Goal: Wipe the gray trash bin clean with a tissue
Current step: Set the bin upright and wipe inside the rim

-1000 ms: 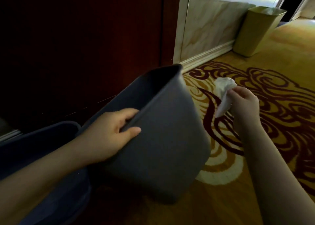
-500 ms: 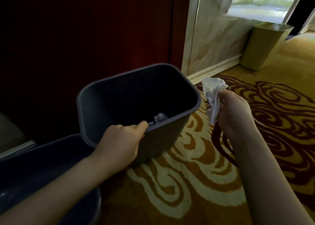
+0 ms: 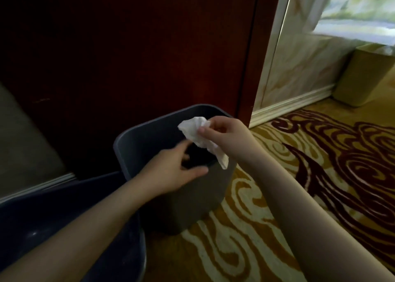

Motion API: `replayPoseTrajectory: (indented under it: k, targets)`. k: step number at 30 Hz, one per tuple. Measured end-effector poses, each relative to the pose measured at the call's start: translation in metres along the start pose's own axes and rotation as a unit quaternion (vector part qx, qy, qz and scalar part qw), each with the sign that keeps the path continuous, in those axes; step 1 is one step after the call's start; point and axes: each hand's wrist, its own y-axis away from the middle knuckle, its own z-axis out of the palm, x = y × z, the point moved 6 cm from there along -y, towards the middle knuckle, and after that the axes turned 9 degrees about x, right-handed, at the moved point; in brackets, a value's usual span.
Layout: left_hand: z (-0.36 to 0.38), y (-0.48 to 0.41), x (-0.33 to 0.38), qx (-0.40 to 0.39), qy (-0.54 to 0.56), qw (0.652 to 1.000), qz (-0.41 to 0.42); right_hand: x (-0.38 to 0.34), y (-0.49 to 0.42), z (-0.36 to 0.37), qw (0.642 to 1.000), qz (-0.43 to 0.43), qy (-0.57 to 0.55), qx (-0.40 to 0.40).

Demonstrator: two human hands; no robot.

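The gray trash bin (image 3: 198, 198) stands upright on the patterned carpet, just in front of a dark red wooden panel. My left hand (image 3: 171, 170) is at its near rim, thumb outside the wall and fingers curled inside, holding the rim loosely. My right hand (image 3: 226, 136) pinches a crumpled white tissue (image 3: 203, 140) between thumb and fingers. The tissue hangs over the bin's opening, near its right rim. The bin's inside is dark and its bottom is hidden.
A second dark bin (image 3: 64, 228) sits at the lower left, touching the gray one. A tan bin (image 3: 361, 78) stands against the marble wall (image 3: 299, 63) at the far right. The swirl-patterned carpet (image 3: 320, 164) stretches to the right.
The gray bin went from tilted on its side to upright on the carpet. My right hand brought the tissue left, over the bin's opening. My left hand's grip on the rim has loosened.
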Motion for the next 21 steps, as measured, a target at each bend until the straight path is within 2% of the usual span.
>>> replayPoseTrajectory:
  k: [1, 3, 5, 8, 11, 14, 16, 18, 21]
  targets:
    - [-0.011, -0.006, -0.001, 0.025, 0.096, 0.995, -0.032, -0.004, -0.005, 0.006, 1.0, -0.015, 0.003, -0.016]
    - [-0.03, -0.019, -0.003, 0.075, 0.27, 0.958, -0.066, -0.012, -0.015, 0.017, 0.998, -0.043, -0.006, -0.048]
    - [-0.045, -0.03, -0.005, 0.11, 0.322, 0.938, -0.064, -0.015, -0.028, 0.025, 0.996, -0.061, 0.006, -0.057]
    - [-0.059, -0.04, -0.011, 0.161, 0.236, 0.958, -0.028, -0.01, -0.051, 0.032, 0.994, -0.079, 0.055, -0.06]
    - [-0.059, -0.046, -0.019, 0.194, 0.129, 0.972, -0.012, -0.002, -0.064, 0.045, 0.977, -0.119, 0.153, -0.093]
    - [-0.035, -0.053, -0.032, 0.117, 0.049, 0.989, -0.078, 0.013, -0.064, 0.061, 0.958, -0.076, 0.229, -0.153]
    - [-0.021, -0.05, -0.04, 0.052, 0.034, 0.984, -0.165, 0.027, -0.059, 0.07, 0.94, -0.002, 0.261, -0.221]
    - [-0.024, -0.045, -0.043, 0.025, 0.026, 0.972, -0.23, 0.032, -0.055, 0.073, 0.916, 0.052, 0.291, -0.272]
    - [-0.048, -0.04, -0.03, 0.002, 0.005, 0.967, -0.254, 0.022, -0.053, 0.062, 0.885, 0.074, 0.334, -0.317]
